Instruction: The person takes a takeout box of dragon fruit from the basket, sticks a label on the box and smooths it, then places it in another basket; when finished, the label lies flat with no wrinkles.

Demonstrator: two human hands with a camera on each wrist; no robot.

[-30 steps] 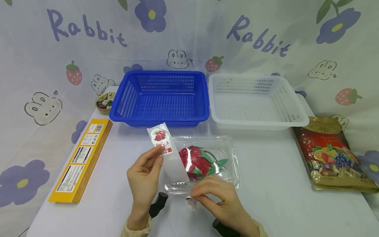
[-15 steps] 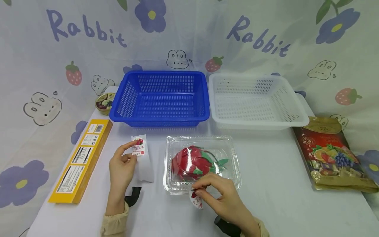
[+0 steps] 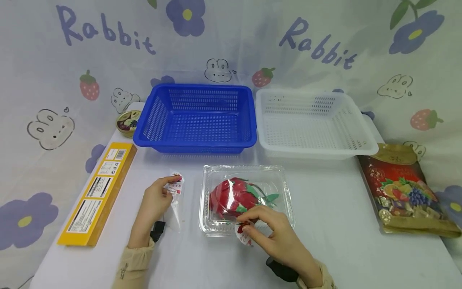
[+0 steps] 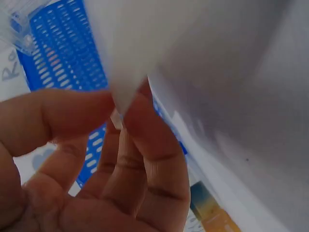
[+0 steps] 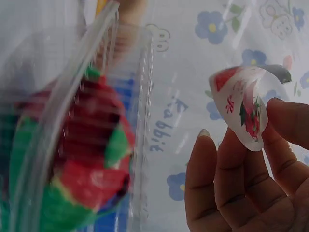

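Observation:
My left hand (image 3: 156, 202) pinches a white sticker strip (image 3: 175, 212) by its upper end, left of the clear plastic box. A round label with a red fruit picture is on that strip. In the left wrist view, the strip (image 4: 128, 72) is caught between thumb and finger. A loose, curled sticker (image 3: 243, 237) is held between the thumb and finger of my right hand (image 3: 272, 233), over the box's front edge. Its fruit print shows on the sticker (image 5: 244, 104) in the right wrist view. Inside the lidded box (image 3: 286, 200) lies a red and green dragon fruit (image 3: 231, 196).
A blue basket (image 3: 195, 145) and a white basket (image 3: 317, 150) stand side by side behind the box. At left are a yellow carton (image 3: 97, 194) and a small round tin (image 3: 126, 123). A red and gold candy bag (image 3: 406, 190) lies at right.
My left hand has carried the strip left, away from the box, then slightly back right. My right hand has stayed near the box's front edge, and its sticker now shows more fully.

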